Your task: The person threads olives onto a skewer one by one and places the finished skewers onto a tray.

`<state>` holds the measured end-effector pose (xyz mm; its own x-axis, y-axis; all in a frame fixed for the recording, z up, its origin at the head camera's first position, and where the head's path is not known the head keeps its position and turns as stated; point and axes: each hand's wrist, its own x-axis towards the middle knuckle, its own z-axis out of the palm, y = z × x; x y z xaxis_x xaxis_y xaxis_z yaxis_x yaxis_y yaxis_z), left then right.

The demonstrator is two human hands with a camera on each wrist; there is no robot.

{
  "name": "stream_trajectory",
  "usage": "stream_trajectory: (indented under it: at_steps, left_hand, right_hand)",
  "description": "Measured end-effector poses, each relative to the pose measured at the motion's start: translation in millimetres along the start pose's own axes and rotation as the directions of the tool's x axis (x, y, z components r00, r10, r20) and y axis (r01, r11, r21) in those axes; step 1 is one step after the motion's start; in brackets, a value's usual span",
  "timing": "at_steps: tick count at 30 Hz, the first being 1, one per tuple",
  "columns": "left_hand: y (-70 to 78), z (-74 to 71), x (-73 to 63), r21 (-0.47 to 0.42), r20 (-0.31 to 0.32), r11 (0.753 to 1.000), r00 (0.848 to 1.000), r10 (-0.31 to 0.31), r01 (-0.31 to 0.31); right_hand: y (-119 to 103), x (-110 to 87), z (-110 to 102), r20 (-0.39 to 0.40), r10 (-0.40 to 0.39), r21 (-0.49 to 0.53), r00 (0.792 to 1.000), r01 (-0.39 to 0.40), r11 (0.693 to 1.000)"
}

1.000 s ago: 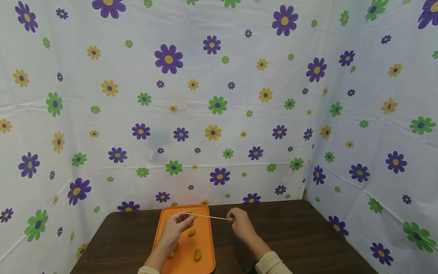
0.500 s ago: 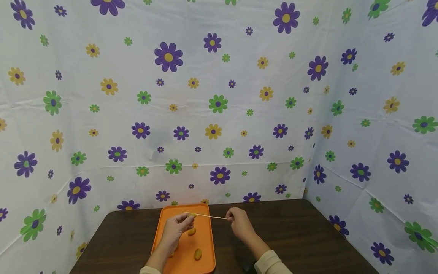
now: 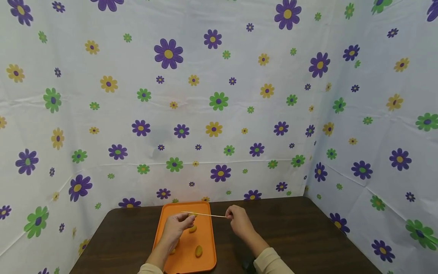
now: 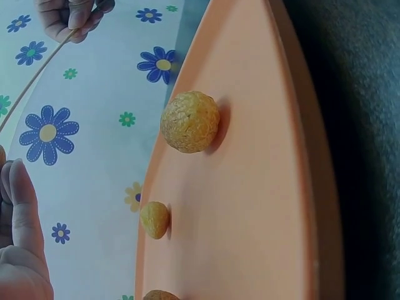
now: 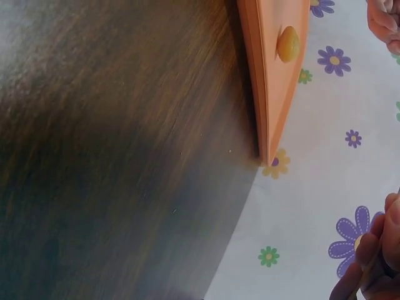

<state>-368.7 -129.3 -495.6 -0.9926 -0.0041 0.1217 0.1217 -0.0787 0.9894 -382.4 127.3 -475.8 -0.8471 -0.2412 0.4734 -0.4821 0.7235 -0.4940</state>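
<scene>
My left hand [image 3: 174,229] is over the orange tray [image 3: 205,243], pinching a small yellow-brown, potato-like piece [image 3: 193,215] between thumb and fingers. A thin wooden skewer [image 3: 210,215] crosses this piece in the head view, its far tip showing left of the fingertips. To the right of the tray, my right hand [image 3: 238,220] grips the other end of the skewer with curled fingers. More such pieces lie on the tray: one [image 3: 199,251] near the front, another [image 3: 192,229] farther back. Up close in the left wrist view, one piece [image 4: 190,122] looks round and wrinkled.
A dark brown wooden table [image 3: 284,232] carries the tray. White cloth [image 3: 219,76] printed with purple, green and yellow flowers hangs behind and at the sides. Something dark [image 3: 248,263] sits under the right forearm.
The left fingers have drawn closer together round the piece, and the skewer's tip now shows past them on the left. The right hand has hardly moved. The head view has tilted slightly downward.
</scene>
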Motion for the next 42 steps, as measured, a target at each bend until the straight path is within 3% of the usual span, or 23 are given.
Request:
stream_trajectory:
  at_steps: [12,31,42]
  left_hand:
    - [3.2,0.5,-0.6,0.019,0.029,1.000,1.000,0.009,-0.010]
    - [3.0,-1.1,1.6,0.122,0.038,0.992,0.999,0.008,-0.012]
    - [1.6,0.6,3.1,0.127,0.080,0.992,0.997,0.015,-0.025]
  right_hand:
    - [-5.4,1.6,3.8,0.007,-0.011,0.006,1.000,0.011,1.000]
    - [-18.9,3.1,9.3,-0.010,-0.055,0.012,0.998,0.055,0.998]
    - [-26.6,6.8,12.9,-0.014,-0.068,-0.008,0.998,0.068,0.998]
